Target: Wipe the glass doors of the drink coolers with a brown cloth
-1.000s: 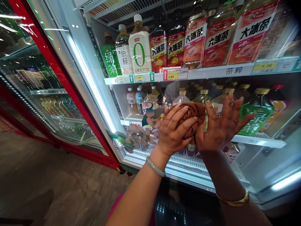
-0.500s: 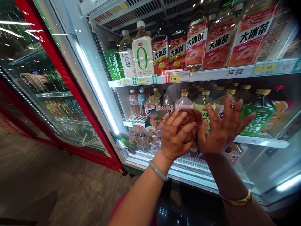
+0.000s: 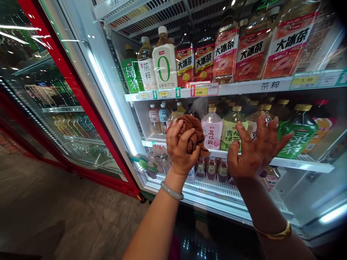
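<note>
My left hand (image 3: 182, 150), with a pale bangle at its wrist, is closed round a crumpled brown cloth (image 3: 192, 133). The cloth is against the glass door of a drinks fridge, by the flower decal (image 3: 158, 153). My right hand (image 3: 251, 151) lies flat on the glass with its fingers spread and holds nothing. Between the hands, behind the glass, stand a pink-labelled bottle (image 3: 211, 128) and a green-labelled bottle (image 3: 230, 135). My left hand and the cloth hide part of the decal and some bottles.
Tall iced-tea bottles (image 3: 225, 52) line the upper shelf (image 3: 238, 86) behind the glass. A red-framed fridge door (image 3: 81, 104) is at the left. Grey floor (image 3: 89, 220) shows at the lower left.
My left hand has moved left across the glass with the brown cloth, away from my right hand. The pink-labelled bottle's front has come into view. My right hand stays in place.
</note>
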Available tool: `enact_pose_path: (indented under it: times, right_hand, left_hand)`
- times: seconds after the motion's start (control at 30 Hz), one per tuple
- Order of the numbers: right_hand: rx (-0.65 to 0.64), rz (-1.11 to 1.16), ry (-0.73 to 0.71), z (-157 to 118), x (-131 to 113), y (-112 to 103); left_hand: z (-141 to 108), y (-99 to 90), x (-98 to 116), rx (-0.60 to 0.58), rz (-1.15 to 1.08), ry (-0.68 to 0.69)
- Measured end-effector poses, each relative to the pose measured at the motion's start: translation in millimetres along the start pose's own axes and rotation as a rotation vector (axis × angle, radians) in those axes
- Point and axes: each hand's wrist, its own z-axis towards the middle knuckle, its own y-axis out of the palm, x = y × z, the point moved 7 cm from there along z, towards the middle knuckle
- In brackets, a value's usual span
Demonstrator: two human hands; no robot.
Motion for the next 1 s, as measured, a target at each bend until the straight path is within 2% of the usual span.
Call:
enact_pose_path:
  times: [0.13, 0.2, 0.27, 0.33, 0.43, 0.5, 0.6, 0.7, 0.77, 0.87, 1.0]
  right_hand:
    - [0.034, -0.018, -0.012, 1, -2, 0]
    - [0.051, -0.025, -0.017, 1, -3, 0]
    - [0.055, -0.022, -0.018, 1, -3, -1]
    - [0.038, -0.013, -0.013, 1, -2, -1]
    - [0.025, -0.002, -0.022, 1, -2, -2]
    - [0.03, 0.0, -0.031, 0, -2, -2]
    - [0.026, -0.009, -0.027, 0, -2, -1]
    - [0.05, -0.012, -0.021, -1, -3, -1]
    - [0.063, -0.017, -0.009, -2, -3, -2]
    - [0.042, -0.031, 0.016, -2, -2, 0]
    - [0.045, -0.029, 0.007, -3, -2, -1]
  left_hand:
    - [-12, 21.2, 37, -0.087, -0.087, 0.071]
    - [-12, 28.2, 49, -0.142, -0.127, 0.14]
    - [-7, 29.7, 49, -0.18, -0.137, 0.21]
    - [1, 24.6, 37, -0.166, -0.108, 0.21]
    - [12, 12.2, 13, -0.083, -0.056, 0.105]
    - [11, 8.4, 9, -0.033, -0.041, 0.035]
    - [0, 14.8, 24, -0.024, -0.059, -0.01]
    - [-11, 28.7, 49, -0.113, -0.121, 0.089]
    - [-11, 33.2, 56, -0.173, -0.134, 0.161]
    - [4, 24.8, 39, -0.145, -0.092, 0.123]
    - [19, 3.2, 4, 0.036, 0.002, -0.134]
